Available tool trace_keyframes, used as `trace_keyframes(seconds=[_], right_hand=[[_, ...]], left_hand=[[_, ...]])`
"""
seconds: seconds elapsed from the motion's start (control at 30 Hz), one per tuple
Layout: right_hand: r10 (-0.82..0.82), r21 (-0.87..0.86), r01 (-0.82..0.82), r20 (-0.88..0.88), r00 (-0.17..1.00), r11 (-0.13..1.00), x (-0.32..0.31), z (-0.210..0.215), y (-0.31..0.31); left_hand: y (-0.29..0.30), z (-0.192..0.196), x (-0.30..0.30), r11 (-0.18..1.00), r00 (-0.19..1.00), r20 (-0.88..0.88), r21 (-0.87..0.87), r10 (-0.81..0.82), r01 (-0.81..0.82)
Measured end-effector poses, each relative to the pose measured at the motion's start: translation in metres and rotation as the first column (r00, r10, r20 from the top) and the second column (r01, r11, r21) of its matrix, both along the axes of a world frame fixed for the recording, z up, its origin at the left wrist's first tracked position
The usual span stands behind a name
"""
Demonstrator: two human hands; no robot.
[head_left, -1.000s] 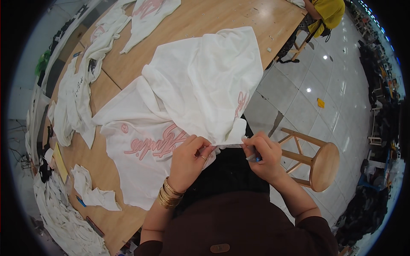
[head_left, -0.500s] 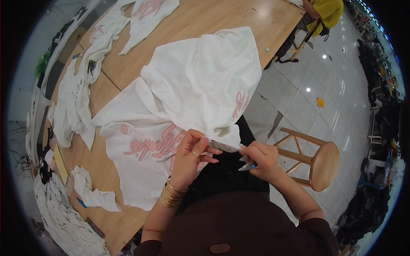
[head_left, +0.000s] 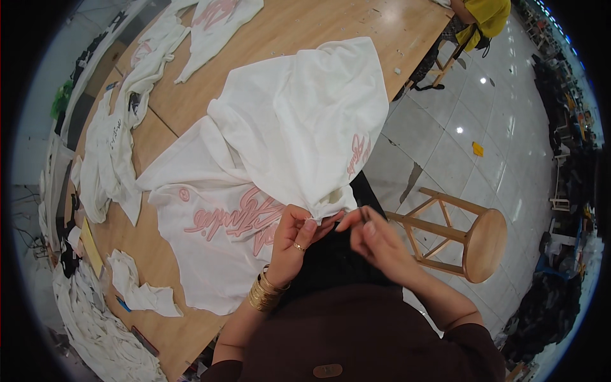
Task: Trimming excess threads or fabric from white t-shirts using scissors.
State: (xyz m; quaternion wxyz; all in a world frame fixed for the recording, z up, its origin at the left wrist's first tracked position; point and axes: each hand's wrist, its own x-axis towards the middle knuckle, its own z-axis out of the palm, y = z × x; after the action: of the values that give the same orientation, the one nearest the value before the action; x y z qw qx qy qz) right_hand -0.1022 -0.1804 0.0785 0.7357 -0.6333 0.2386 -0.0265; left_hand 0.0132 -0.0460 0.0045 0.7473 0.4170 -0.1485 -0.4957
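A white garment [head_left: 299,114] with pink lettering lies over the table's near edge, with its narrow gathered end close to my body. My left hand [head_left: 296,235] is closed on that end, thumb and fingers pinching the fabric edge. Just right of it, my right hand [head_left: 382,245] is curled around small thread snips [head_left: 365,215]. Of the snips only a dark, blurred part shows; the fingers hide the rest. The right fingertips are close to the fabric end, and I cannot tell whether they touch it.
More white garments [head_left: 108,165] lie along the left of the wooden table [head_left: 162,105], with a white cloth piece [head_left: 143,286] nearer me. A wooden stool [head_left: 487,245] stands on the tiled floor at right. A person in yellow [head_left: 487,22] sits at the far right corner.
My right hand has moved left, toward my left hand, and turned so the snips now point away from me. My left hand has shifted slightly right and nearer, still pinching the garment.
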Motion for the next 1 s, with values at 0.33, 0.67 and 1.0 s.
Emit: trace_keyframes(seconds=[0.33, 0.67, 1.0], right_hand=[[0.139, 0.566, 0.01, -0.219, 0.966, 0.824, 0.005, -0.006, 0.02], [0.205, 0.628, 0.013, -0.273, 0.94, 0.778, 0.009, -0.004, 0.02], [0.191, 0.616, 0.022, -0.277, 0.942, 0.788, 0.01, -0.004, 0.021]], left_hand=[[0.004, -0.012, -0.003, 0.997, 0.997, 0.048, -0.05, 0.059, -0.056], [0.006, -0.021, -0.005, 0.995, 0.998, 0.039, -0.085, 0.052, -0.049], [0.004, -0.019, -0.006, 0.997, 0.991, 0.119, -0.055, 0.058, -0.052]])
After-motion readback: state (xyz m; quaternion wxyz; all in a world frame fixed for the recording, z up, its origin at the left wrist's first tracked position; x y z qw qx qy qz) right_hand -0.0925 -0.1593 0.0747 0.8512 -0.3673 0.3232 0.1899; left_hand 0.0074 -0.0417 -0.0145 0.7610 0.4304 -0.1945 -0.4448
